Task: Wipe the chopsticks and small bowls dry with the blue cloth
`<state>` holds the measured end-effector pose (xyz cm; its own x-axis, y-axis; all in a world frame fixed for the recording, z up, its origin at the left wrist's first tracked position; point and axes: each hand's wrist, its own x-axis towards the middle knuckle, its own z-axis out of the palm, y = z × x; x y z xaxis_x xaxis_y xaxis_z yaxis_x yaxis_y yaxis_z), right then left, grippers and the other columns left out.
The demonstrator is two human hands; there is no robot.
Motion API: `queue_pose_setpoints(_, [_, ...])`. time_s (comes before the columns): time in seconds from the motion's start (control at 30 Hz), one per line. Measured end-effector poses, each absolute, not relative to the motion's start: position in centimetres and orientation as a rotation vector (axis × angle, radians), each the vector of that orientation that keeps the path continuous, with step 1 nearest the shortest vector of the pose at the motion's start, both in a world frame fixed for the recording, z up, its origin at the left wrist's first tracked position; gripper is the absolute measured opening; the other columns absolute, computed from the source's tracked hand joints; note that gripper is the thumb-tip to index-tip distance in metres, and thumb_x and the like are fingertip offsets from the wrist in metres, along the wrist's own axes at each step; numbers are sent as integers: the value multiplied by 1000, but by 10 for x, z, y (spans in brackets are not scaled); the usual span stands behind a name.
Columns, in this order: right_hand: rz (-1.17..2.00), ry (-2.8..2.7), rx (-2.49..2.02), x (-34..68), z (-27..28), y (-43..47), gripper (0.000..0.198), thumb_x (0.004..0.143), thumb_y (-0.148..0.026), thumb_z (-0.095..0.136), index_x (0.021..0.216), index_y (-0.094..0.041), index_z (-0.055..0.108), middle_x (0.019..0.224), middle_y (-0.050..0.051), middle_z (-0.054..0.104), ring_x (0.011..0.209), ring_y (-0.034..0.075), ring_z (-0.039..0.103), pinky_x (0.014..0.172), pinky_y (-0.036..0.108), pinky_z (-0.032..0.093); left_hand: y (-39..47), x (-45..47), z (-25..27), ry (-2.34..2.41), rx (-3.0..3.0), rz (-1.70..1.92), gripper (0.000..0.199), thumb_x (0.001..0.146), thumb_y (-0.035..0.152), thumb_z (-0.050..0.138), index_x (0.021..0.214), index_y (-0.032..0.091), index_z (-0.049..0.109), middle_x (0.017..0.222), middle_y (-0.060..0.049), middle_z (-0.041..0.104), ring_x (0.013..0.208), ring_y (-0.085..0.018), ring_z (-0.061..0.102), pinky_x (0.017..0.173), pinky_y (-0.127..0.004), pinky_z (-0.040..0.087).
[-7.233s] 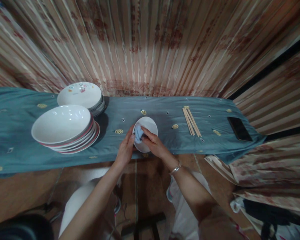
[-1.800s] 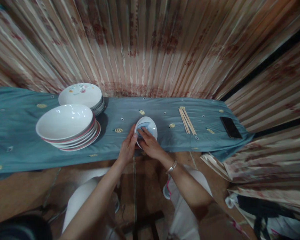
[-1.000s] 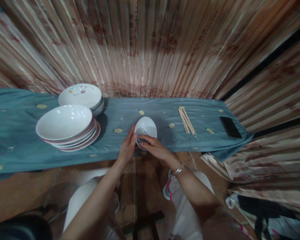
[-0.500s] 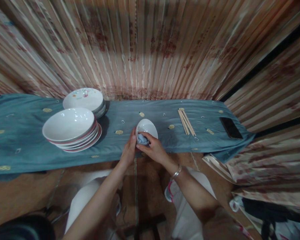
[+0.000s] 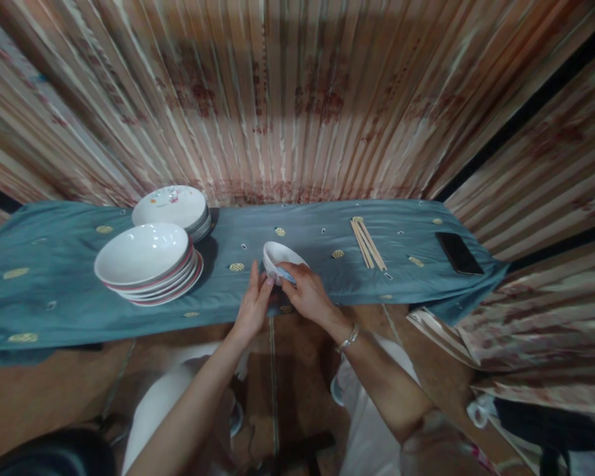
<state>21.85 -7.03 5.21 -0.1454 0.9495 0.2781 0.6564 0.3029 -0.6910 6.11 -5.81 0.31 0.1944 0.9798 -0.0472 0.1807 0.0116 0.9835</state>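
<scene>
A small white bowl (image 5: pixel 276 252) is tilted between my hands, just above the near part of the table. My right hand (image 5: pixel 305 291) is closed on a light blue cloth (image 5: pixel 286 274), pressed at the bowl's near rim; its fingers cover part of both. On the other side, my left hand (image 5: pixel 254 297) has its fingers stretched up beside the bowl, with a small gap between them. Its thumb lies at the bowl's lower side, and I cannot tell how firmly it touches.
On the blue-green tablecloth (image 5: pixel 238 291), a stack of white bowls (image 5: pixel 141 254) with red rims stands left, before a stack of flowered plates (image 5: pixel 171 205). Chopsticks (image 5: pixel 367 243) and a black phone (image 5: pixel 459 252) lie right. A curtain (image 5: pixel 297 99) hangs behind.
The bowl has tipped so that its outer side shows more. My left fingers have come off its side and straightened. My right hand has turned over the rim with the cloth.
</scene>
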Motion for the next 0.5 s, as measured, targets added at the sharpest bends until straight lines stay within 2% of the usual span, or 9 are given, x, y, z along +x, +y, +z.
queue_pose_setpoints(0.07, [554, -1885, -1373, 223, 51, -69, 30, 93, -22, 53, 119, -21, 70, 119, 12, 73, 108, 29, 65, 100, 44, 48, -56, 58, 8, 1237, 1555, 1010, 86, 95, 62, 45, 162, 20, 10, 164, -18, 32, 145, -30, 43, 115, -50, 39])
queue_pose_setpoints(0.13, [568, -1898, -1318, 225, 49, -67, 30, 93, -21, 54, 117, -23, 71, 119, 10, 74, 108, 27, 66, 101, 43, 48, -51, 56, 12, 1275, 1788, 1074, 78, 95, 57, 47, 160, 21, 24, 168, -16, 22, 153, -29, 26, 123, -51, 24])
queue_pose_setpoints(0.2, [568, -1912, -1279, 226, 48, -67, 31, 93, -19, 53, 117, -24, 71, 119, 8, 75, 109, 25, 67, 102, 42, 47, -46, 55, 16, 1275, 2008, 1094, 62, 97, 52, 45, 153, 23, 41, 169, -13, 21, 156, -28, 16, 124, -52, 16])
queue_pose_setpoints(0.3, [555, -1918, -1250, 227, 48, -66, 33, 93, -17, 53, 120, -26, 71, 121, 7, 74, 111, 24, 66, 104, 42, 47, -38, 55, 21, 1222, 2224, 1047, 48, 100, 43, 40, 141, 24, 56, 163, -12, 37, 155, -28, 19, 123, -56, 19])
queue_pose_setpoints(0.4, [527, -1910, -1237, 229, 47, -64, 34, 93, -17, 53, 120, -27, 70, 122, 5, 74, 114, 23, 65, 106, 41, 46, -36, 55, 27, 1255, 2312, 960, 44, 99, 37, 40, 137, 23, 59, 146, -13, 56, 150, -29, 31, 121, -60, 20])
queue_pose_setpoints(0.5, [479, -1885, -1230, 232, 45, -62, 32, 93, -18, 54, 119, -26, 71, 123, 5, 73, 117, 23, 63, 109, 42, 45, -36, 54, 34, 1327, 2344, 922, 41, 97, 35, 46, 133, 23, 61, 132, -12, 64, 140, -30, 45, 121, -62, 16])
